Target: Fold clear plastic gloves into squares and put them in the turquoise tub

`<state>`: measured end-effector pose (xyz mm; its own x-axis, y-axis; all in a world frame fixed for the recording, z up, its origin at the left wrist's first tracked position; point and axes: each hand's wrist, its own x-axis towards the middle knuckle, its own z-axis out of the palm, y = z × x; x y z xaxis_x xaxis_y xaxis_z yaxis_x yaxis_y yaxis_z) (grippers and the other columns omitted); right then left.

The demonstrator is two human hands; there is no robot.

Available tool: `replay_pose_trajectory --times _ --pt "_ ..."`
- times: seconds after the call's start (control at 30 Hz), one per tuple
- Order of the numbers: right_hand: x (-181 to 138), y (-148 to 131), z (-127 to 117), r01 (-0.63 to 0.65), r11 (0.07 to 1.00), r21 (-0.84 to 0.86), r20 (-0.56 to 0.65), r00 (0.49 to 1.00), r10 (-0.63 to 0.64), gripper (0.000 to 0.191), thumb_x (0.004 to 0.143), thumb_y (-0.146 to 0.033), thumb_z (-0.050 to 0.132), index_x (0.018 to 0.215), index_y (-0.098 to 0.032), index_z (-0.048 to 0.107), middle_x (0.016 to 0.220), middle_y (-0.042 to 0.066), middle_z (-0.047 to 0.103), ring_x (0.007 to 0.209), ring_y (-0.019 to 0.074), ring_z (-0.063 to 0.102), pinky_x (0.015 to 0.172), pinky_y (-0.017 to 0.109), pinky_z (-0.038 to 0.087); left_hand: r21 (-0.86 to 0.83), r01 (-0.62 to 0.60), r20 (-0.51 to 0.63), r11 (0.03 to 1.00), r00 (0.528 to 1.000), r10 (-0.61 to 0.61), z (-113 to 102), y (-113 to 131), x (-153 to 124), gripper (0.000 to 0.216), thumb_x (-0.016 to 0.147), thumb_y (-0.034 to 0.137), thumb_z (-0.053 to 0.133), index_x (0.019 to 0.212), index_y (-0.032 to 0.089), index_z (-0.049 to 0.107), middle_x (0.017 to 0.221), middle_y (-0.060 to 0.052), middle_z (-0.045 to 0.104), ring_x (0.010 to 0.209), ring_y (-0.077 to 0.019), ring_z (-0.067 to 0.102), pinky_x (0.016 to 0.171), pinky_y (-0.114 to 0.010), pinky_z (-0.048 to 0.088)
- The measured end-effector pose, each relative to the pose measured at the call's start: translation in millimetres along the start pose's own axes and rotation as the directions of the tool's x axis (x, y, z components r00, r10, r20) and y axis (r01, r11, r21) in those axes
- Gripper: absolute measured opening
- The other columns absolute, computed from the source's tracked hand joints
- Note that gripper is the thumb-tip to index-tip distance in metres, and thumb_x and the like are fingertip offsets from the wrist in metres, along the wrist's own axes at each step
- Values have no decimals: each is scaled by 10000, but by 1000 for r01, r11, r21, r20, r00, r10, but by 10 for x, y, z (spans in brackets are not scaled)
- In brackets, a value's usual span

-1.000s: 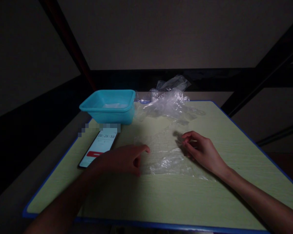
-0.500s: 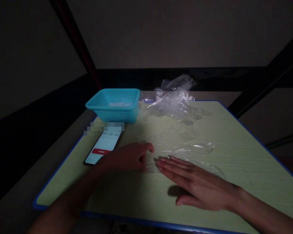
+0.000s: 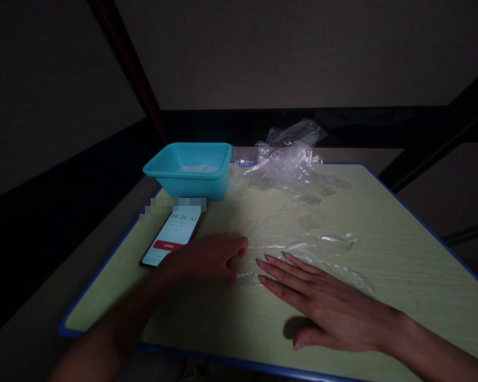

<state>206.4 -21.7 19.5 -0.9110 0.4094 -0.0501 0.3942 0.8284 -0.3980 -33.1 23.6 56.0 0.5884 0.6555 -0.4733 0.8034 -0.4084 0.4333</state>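
A clear thin plastic glove [image 3: 302, 246] lies flat on the pale green table [image 3: 382, 223]. My right hand [image 3: 326, 305] rests palm down on its near part, fingers stretched out and pointing left. My left hand [image 3: 207, 258] sits just left of it with the fingers curled under and the fingertips pressing the glove's left edge. The two hands almost touch.
A pile of crumpled clear plastic gloves [image 3: 289, 162] lies at the table's far edge. A turquoise plastic tub [image 3: 189, 170] stands at the far left. A phone [image 3: 174, 236] with a lit timer screen lies beside my left hand. Dark beams frame the table.
My right hand left its pinch near the glove's middle, came toward me and flattened on the glove, then slid slightly right. My left hand stayed put.
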Motion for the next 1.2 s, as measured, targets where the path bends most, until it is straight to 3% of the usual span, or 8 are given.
replay_pose_trajectory --times 0.17,0.3,0.4,0.5,0.63,0.77,0.93,1.2 --pt "-13 5 27 -3 1000 -26 -3 1000 3 733 845 -558 458 1434 -201 206 1502 106 141 1381 259 114 1119 471 154 41 -5 5 999 1000 5 -18 -28 -24 210 680 228 641 805 191 477 665 51 541 630 -135 504 541 -236 284" --pt "-11 0 14 6 999 -52 -13 1000 -7 758 837 -575 457 1439 -200 191 1506 103 140 1381 259 119 1119 470 152 6 -58 -8 998 998 58 -28 -39 -26 226 698 243 649 866 196 505 663 59 532 626 -125 496 545 -227 300" --pt "-37 22 -21 -2 995 -105 -79 997 -6 821 839 -587 438 1448 -143 115 1504 123 139 1383 254 122 1123 458 152 -50 -183 -201 982 965 170 29 47 14 160 782 226 563 933 194 521 702 42 553 660 -125 509 600 -235 351" --pt "-97 81 -58 -73 980 -186 -165 985 43 846 851 -590 405 1451 -109 52 1504 146 123 1380 263 129 1118 466 172 42 -315 -437 948 848 301 174 186 91 111 862 209 446 901 163 540 874 -36 596 792 -155 527 725 -274 402" --pt "-177 186 -56 -156 959 -237 -236 967 99 873 852 -588 401 1450 -106 -14 1499 178 114 1368 288 169 1093 488 237 284 -546 -295 788 732 614 421 294 210 232 917 270 392 949 132 575 1009 -98 615 934 -202 528 862 -320 393" --pt "-210 258 5 -145 968 -205 -211 972 101 925 826 -613 427 1446 -115 -46 1499 182 112 1362 296 183 1086 482 259 319 -648 -178 692 677 715 581 262 301 420 906 411 423 1194 112 479 1216 -140 561 1127 -253 481 980 -377 345" --pt "-219 274 35 -139 978 -158 -165 980 113 958 816 -609 448 1433 -124 -101 1501 182 69 1371 286 132 1092 484 239 248 -684 -187 686 661 727 629 186 313 632 881 466 445 1333 39 333 1405 -203 377 1330 -265 301 1105 -384 220" --pt "-213 270 16 -176 976 -129 -94 982 165 974 811 -633 426 1426 -121 -129 1498 204 70 1375 287 96 1095 496 213 207 -679 -147 704 690 708 626 186 249 702 856 500 474 1379 74 281 1475 -167 236 1374 -248 210 1137 -408 157"
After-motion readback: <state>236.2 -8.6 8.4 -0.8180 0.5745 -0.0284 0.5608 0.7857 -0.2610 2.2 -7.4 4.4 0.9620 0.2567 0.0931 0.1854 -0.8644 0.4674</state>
